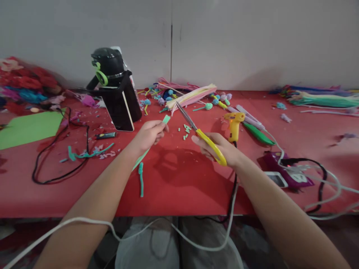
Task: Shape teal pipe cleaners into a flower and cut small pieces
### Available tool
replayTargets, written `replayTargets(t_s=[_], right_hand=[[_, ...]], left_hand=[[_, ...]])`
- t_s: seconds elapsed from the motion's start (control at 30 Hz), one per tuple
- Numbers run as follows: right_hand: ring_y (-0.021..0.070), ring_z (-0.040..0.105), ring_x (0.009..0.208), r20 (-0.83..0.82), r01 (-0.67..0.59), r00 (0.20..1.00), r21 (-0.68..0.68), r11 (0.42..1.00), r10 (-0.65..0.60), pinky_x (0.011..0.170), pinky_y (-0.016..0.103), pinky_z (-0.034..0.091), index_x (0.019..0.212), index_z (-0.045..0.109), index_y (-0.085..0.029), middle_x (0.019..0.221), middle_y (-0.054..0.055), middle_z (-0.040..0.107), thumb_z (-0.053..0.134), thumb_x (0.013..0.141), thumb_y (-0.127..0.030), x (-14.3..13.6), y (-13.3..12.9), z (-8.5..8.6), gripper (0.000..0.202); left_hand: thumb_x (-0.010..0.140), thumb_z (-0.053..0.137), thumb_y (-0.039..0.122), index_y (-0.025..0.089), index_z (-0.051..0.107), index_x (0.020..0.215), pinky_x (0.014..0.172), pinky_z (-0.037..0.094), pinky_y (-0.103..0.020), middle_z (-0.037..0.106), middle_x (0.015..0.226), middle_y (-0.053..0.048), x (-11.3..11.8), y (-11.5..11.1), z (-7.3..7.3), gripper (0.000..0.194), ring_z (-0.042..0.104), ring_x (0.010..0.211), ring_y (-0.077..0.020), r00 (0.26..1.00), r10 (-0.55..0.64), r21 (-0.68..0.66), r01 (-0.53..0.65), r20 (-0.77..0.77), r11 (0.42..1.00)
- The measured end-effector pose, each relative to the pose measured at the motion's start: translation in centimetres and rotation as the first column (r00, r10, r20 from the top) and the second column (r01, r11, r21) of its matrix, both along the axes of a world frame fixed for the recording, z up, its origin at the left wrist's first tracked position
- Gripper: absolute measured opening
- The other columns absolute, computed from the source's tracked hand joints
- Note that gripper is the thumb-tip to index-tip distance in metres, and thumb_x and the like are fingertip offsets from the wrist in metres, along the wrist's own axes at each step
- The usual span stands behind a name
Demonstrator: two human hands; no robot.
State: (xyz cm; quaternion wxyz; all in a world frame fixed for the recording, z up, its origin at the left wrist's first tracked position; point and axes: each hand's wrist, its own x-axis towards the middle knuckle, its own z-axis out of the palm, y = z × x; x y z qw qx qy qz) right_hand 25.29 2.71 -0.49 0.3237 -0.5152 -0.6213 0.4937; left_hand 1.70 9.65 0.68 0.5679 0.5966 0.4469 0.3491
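My left hand (153, 132) pinches a bundle of pale green pipe cleaners (166, 119); its cut-looking end pokes out past the fingers and its tail runs down behind the wrist. In my right hand (214, 147) are yellow-handled scissors (209, 142), blades pointing up and left, apart from the bundle. The blades look nearly together. Several short green snippets (186, 130) lie on the red table between the hands. Below my left hand rests a teal pipe cleaner with a knotted top (141, 179).
A yellow glue gun (233, 125) stands right of my right hand, its cord running off the front edge. A black flask (108, 63) and phone (119, 110) stand back left. Pipe cleaner bundles (193, 96) lie behind. White cables (333, 186) cross the right side and my lap.
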Motion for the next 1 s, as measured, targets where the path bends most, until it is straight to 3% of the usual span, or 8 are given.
replayTargets(t_s=[0.13, 0.23, 0.8, 1.0], right_hand=[[0.0077, 0.034, 0.048, 0.105, -0.132, 0.985, -0.019, 0.991, 0.133, 0.049, 0.026, 0.024, 0.065, 0.038, -0.021, 0.054, -0.007, 0.037, 0.062, 0.087, -0.066, 0.6, -0.4, 0.3, 0.055], [0.0074, 0.032, 0.048, 0.159, -0.192, 0.968, -0.037, 0.981, 0.195, 0.049, 0.026, 0.021, 0.066, 0.037, -0.021, 0.056, -0.007, 0.034, 0.061, 0.088, -0.066, 0.4, -0.5, 0.5, 0.055], [0.0076, 0.032, 0.05, 0.178, -0.219, 0.958, -0.055, 0.974, 0.225, 0.049, 0.026, 0.019, 0.07, 0.041, -0.021, 0.058, -0.006, 0.036, 0.059, 0.088, -0.07, -0.7, -0.7, 0.2, 0.055], [0.0082, 0.034, 0.052, 0.228, -0.22, 0.947, -0.047, 0.974, 0.225, 0.05, 0.026, 0.021, 0.068, 0.042, -0.02, 0.058, -0.006, 0.036, 0.06, 0.087, -0.071, -0.7, -0.7, 0.3, 0.057]], left_hand=[[0.097, 0.043, 0.019, 0.015, 0.054, 0.073, 0.042, 0.017, -0.018, 0.029, 0.05, 0.007, -0.5, 0.5, 0.0, 0.027, 0.023, 0.04, -0.0055, 0.991, 0.123, 0.012, -0.123, 0.049, 0.992], [0.097, 0.044, 0.018, 0.015, 0.053, 0.073, 0.042, 0.016, -0.018, 0.028, 0.049, 0.008, -0.7, 0.7, -0.1, 0.026, 0.022, 0.039, -0.0054, 0.987, 0.147, 0.016, -0.148, 0.07, 0.989], [0.097, 0.045, 0.018, 0.013, 0.058, 0.073, 0.044, 0.018, -0.02, 0.029, 0.049, 0.007, -0.3, 0.1, -0.2, 0.027, 0.024, 0.041, -0.0066, 1.0, -0.028, -0.013, 0.028, 0.013, 1.0], [0.096, 0.046, 0.019, 0.013, 0.058, 0.072, 0.042, 0.016, -0.019, 0.03, 0.048, 0.006, -0.5, 0.4, -0.4, 0.028, 0.023, 0.039, -0.0056, 0.999, -0.033, -0.014, 0.033, -0.024, 0.999]])
